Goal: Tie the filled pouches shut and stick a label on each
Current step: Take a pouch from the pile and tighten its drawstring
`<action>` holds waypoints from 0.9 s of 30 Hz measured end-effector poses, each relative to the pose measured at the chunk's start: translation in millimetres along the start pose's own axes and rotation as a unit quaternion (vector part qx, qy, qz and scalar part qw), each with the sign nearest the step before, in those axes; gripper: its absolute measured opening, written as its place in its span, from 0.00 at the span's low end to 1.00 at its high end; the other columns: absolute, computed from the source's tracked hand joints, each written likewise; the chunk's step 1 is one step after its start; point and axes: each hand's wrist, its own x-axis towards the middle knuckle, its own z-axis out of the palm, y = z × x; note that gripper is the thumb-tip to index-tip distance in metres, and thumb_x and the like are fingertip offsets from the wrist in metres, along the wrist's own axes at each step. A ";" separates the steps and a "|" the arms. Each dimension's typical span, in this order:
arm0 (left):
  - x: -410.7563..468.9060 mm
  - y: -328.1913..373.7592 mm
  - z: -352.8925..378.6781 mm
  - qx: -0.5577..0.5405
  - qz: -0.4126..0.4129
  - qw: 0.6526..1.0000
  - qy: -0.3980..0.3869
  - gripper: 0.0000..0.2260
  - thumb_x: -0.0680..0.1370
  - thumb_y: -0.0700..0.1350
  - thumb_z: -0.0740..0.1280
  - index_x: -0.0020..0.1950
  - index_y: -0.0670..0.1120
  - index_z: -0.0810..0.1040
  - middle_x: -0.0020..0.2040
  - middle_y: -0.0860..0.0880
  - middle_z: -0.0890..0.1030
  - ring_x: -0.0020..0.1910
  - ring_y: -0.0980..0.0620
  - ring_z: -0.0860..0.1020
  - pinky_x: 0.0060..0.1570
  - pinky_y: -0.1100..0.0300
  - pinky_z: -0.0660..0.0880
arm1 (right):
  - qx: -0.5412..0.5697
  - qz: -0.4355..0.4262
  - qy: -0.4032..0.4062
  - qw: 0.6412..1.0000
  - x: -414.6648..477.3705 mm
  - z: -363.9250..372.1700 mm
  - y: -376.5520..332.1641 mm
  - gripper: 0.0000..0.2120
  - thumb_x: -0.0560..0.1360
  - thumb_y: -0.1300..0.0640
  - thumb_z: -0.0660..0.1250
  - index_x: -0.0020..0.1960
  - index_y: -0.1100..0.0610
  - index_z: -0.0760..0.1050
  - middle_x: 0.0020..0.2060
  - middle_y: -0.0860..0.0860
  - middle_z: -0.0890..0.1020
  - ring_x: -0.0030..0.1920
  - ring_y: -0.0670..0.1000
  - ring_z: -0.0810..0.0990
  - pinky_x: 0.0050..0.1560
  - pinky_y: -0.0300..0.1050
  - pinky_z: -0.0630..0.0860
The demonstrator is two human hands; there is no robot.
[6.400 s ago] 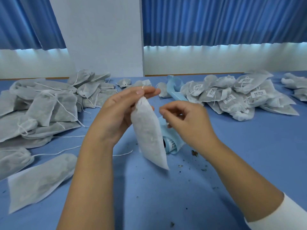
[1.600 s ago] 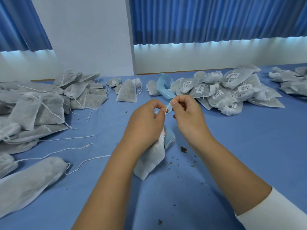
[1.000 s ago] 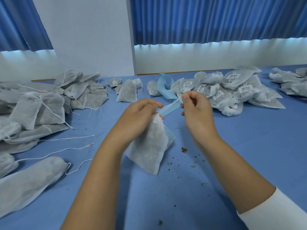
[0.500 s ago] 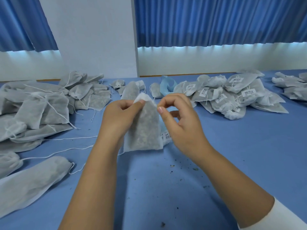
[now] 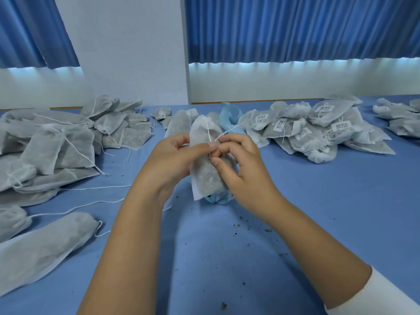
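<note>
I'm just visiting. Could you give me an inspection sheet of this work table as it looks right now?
Surface: blue table.
Job's things: pouch held upright; unlabelled pile left; labelled pile right; label roll behind pouch.
Clutter: dark crumbs near the arms.
Grippers: left hand grips pouch; right hand pinches its string.
Cables: nothing seen.
Surroundings: blue curtains, white wall.

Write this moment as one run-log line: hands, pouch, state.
left hand: holds pouch | right hand: pinches drawstring | pouch: upright, no label visible
</note>
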 end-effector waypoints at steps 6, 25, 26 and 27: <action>8.1 -6.3 -2.6 -0.022 0.002 0.994 0.107 0.05 0.78 0.40 0.71 0.52 0.41 0.82 0.50 0.43 0.86 0.51 0.46 0.85 0.54 0.51 0.81 | 0.066 0.110 -0.034 0.991 11.2 -35.1 5.7 0.19 0.75 0.68 0.64 0.55 0.44 0.75 0.62 0.43 0.75 0.63 0.37 0.71 0.55 0.34 0.73; 20.4 -21.7 11.2 0.040 0.039 0.979 0.195 0.06 0.81 0.50 0.63 0.52 0.50 0.77 0.48 0.53 0.80 0.43 0.56 0.77 0.38 0.60 0.69 | 0.060 0.227 -0.148 0.961 -0.5 -13.6 37.0 0.20 0.77 0.47 0.68 0.67 0.44 0.68 0.32 0.48 0.80 0.40 0.53 0.80 0.55 0.58 0.77; 21.2 -24.0 12.5 0.060 0.034 0.979 0.192 0.07 0.81 0.50 0.62 0.53 0.49 0.76 0.49 0.52 0.80 0.44 0.55 0.77 0.39 0.59 0.69 | 0.068 0.217 -0.145 0.963 -0.7 -12.8 36.7 0.20 0.77 0.48 0.68 0.67 0.43 0.68 0.29 0.45 0.79 0.37 0.49 0.79 0.52 0.56 0.78; 22.0 -26.5 13.1 0.080 0.028 0.978 0.189 0.07 0.82 0.50 0.61 0.54 0.48 0.76 0.49 0.51 0.79 0.44 0.55 0.76 0.39 0.59 0.69 | 0.079 0.208 -0.144 0.964 -0.9 -12.8 35.9 0.19 0.77 0.50 0.68 0.66 0.42 0.68 0.28 0.44 0.78 0.36 0.47 0.79 0.49 0.54 0.78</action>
